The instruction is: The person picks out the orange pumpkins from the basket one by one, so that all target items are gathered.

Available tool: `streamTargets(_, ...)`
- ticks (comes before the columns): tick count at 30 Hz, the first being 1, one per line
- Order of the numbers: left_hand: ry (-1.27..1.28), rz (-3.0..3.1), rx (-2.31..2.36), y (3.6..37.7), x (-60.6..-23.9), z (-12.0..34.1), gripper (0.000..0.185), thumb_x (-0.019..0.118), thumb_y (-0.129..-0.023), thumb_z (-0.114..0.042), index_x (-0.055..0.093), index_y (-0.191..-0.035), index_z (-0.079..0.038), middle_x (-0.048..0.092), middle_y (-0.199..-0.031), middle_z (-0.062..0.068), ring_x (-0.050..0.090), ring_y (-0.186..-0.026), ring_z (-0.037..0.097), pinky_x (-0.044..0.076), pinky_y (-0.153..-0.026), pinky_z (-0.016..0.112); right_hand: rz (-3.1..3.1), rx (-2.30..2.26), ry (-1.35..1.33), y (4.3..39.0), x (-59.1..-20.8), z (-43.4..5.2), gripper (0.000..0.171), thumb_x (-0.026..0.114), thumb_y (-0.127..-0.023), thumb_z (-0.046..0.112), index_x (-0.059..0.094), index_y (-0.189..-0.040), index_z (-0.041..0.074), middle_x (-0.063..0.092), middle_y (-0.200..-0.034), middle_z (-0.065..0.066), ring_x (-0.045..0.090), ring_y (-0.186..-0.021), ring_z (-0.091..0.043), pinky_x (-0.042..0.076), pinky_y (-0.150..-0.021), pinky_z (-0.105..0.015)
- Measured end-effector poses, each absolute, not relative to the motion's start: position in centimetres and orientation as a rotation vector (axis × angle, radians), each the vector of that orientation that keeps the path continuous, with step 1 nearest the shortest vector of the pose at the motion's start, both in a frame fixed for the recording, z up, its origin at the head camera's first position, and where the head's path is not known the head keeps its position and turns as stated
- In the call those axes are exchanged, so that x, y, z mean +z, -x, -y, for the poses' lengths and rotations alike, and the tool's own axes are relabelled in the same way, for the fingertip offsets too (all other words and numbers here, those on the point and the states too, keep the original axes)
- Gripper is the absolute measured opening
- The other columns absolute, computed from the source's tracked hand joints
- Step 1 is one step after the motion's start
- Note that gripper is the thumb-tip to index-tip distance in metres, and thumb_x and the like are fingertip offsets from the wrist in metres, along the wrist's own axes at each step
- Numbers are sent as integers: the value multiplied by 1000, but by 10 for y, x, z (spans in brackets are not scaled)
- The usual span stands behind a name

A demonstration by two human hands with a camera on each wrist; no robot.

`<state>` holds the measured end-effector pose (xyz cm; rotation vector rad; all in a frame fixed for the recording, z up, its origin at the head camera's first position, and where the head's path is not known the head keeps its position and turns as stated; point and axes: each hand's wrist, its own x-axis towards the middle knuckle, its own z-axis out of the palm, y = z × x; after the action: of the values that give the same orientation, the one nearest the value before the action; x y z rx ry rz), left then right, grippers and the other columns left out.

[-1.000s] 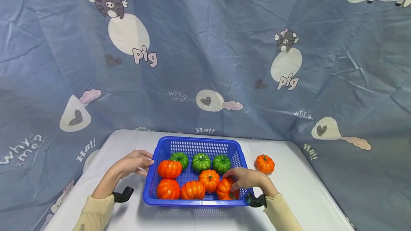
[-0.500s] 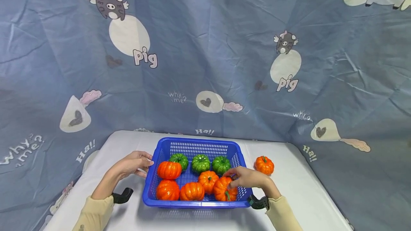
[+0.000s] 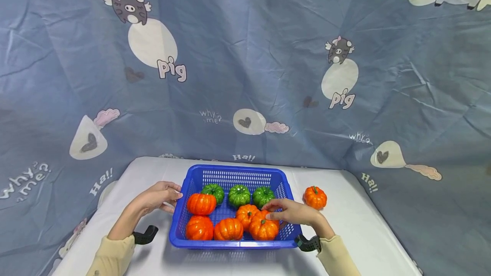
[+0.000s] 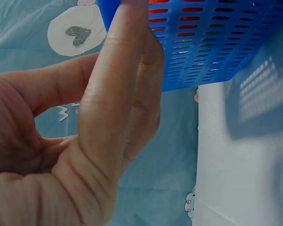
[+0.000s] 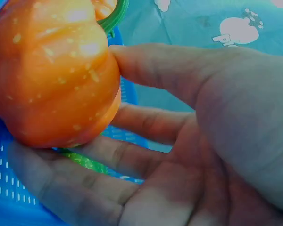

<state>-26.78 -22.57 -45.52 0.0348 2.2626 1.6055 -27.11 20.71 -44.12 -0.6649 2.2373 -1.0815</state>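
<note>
A blue plastic basket (image 3: 234, 244) with slotted walls holds several pumpkins. My right hand (image 3: 295, 213) reaches over its right side and holds an orange pumpkin (image 3: 264, 226) in the front right corner. In the right wrist view, the thumb presses one side of this pumpkin (image 5: 56, 75) while the fingers curve below it. A smaller orange pumpkin (image 3: 246, 215) sits against it. My left hand (image 3: 159, 197) is at the basket's left wall, fingers loosely bent and fingertips right at the rim. The left wrist view shows that wall (image 4: 203, 42) beyond the fingers.
Three green pumpkins (image 3: 239, 196) line the back of the basket. More orange pumpkins (image 3: 200, 228) fill its left and front. Another orange pumpkin (image 3: 315, 198) lies on the white table (image 3: 356, 233) to the right. A blue printed cloth (image 3: 215, 76) hangs behind.
My right hand has shifted the front right pumpkin leftward and turned it, so its stem now faces up instead of toward the front. The left hand and basket have stayed put.
</note>
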Motion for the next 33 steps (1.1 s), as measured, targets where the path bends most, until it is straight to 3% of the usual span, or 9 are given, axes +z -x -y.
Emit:
streamTargets(4,-20,-2264,1612,269,-455,226,40,56,-93,-12,46,-122,12,62,-92,12,63,-78,20,61,-68,38,-2209,-1119,688,270,-441,-207,35,61,-94,29,62,-125,12,65,-117,-8,65,-97,-19,60,-71,-36)
streamTargets(14,-19,-2261,1623,266,-458,225,42,57,-92,-12,46,-123,14,63,-92,13,64,-77,21,61,-69,38,-2250,-941,832,271,-442,-217,49,66,-90,25,56,-135,10,62,-128,-5,62,-100,-11,52,-86,-22)
streamTargets(21,-45,-2259,1622,267,-458,227,43,56,-94,-13,44,-124,15,63,-92,13,63,-77,20,61,-69,38,-2137,-969,790,271,-440,-218,64,72,-80,7,48,-140,8,56,-135,-11,59,-117,-22,52,-95,-27)
streamTargets(26,-42,-2256,1630,267,-457,227,42,56,-94,-12,44,-124,14,62,-92,13,63,-77,20,61,-69,38,-2148,-1016,745,270,-441,-217,63,75,-79,11,51,-137,7,58,-132,-11,60,-115,-23,52,-95,-30)
streamTargets(33,-30,-2253,1630,267,-457,226,41,57,-93,-12,45,-123,13,62,-92,12,63,-77,20,61,-69,38,-2213,-1121,683,264,-447,-219,60,78,-79,19,54,-132,6,60,-129,-11,58,-119,-28,47,-103,-46)
